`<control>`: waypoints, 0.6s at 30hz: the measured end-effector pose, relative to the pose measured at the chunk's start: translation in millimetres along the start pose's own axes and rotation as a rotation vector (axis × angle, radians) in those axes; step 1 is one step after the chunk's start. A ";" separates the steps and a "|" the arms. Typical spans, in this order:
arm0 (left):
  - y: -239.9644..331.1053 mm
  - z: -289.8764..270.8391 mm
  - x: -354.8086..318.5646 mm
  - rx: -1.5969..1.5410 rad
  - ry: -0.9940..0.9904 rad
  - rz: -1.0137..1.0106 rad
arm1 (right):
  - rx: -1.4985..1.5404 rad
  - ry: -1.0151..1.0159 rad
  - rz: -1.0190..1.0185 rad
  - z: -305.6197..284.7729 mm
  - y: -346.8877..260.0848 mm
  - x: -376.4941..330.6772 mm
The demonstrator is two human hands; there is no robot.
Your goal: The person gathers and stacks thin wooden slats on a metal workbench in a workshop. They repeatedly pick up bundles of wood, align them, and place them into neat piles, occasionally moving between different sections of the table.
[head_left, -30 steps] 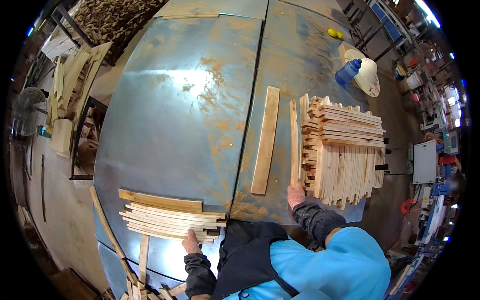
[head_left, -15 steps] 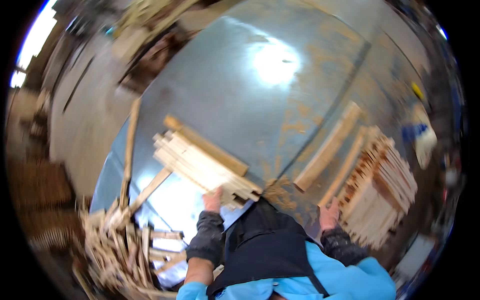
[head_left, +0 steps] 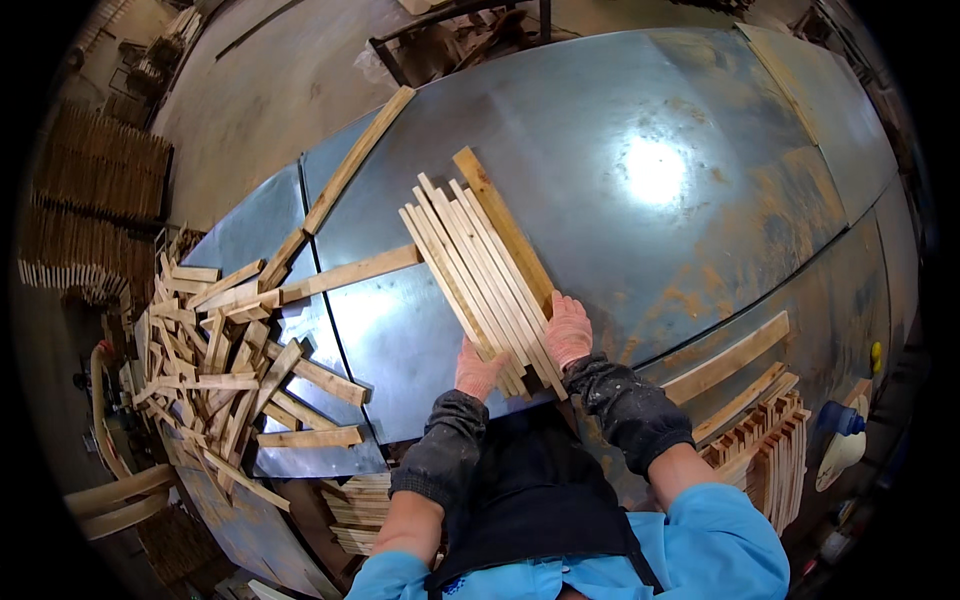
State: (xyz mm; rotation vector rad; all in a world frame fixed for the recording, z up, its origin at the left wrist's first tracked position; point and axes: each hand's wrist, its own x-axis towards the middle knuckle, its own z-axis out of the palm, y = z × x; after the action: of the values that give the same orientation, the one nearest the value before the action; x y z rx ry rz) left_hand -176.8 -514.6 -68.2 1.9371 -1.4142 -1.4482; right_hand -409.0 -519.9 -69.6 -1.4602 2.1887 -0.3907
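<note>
A bundle of pale wooden strips (head_left: 472, 270) lies side by side on the metal-topped table (head_left: 590, 130), angled away from me, with uneven ends. My left hand (head_left: 480, 370), in a pinkish glove, is closed on the near left side of the bundle. At the near right side my right hand (head_left: 568, 330), gloved alike, closes against the strips. A thicker, browner wooden board (head_left: 500, 220) lies along the bundle's right edge, its near end by my right fingers. Some of the fingertips are hidden.
A jumbled heap of short wood pieces (head_left: 230, 370) covers the table's left end. One long batten (head_left: 360, 160) juts over the far edge. Stacked slats (head_left: 770, 440), a loose board (head_left: 730, 357) and a blue-capped object (head_left: 842, 418) are at the right. Sawdust patches lie on the metal.
My view has swung to the right. My right hand has left the stack of slats at the right and come to the bundle, where my left hand stays. The bundle now points more directly away.
</note>
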 end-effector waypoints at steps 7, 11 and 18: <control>-4.1 -9.1 -7.2 -0.078 -0.109 -0.030 | 0.355 -0.162 0.277 -24.6 -17.6 30.4; -12.4 -4.6 -7.7 -0.198 -0.095 -0.021 | 0.779 -0.130 0.195 4.4 17.5 38.5; 2.9 -7.4 -11.7 -0.202 -0.084 0.034 | 1.096 -0.258 0.336 2.9 39.3 11.6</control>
State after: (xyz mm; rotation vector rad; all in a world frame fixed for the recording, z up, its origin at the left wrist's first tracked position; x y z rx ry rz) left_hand -171.7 -508.0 -56.8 1.7388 -1.2743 -1.6065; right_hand -442.0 -515.1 -93.6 -0.4909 1.5037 -0.9974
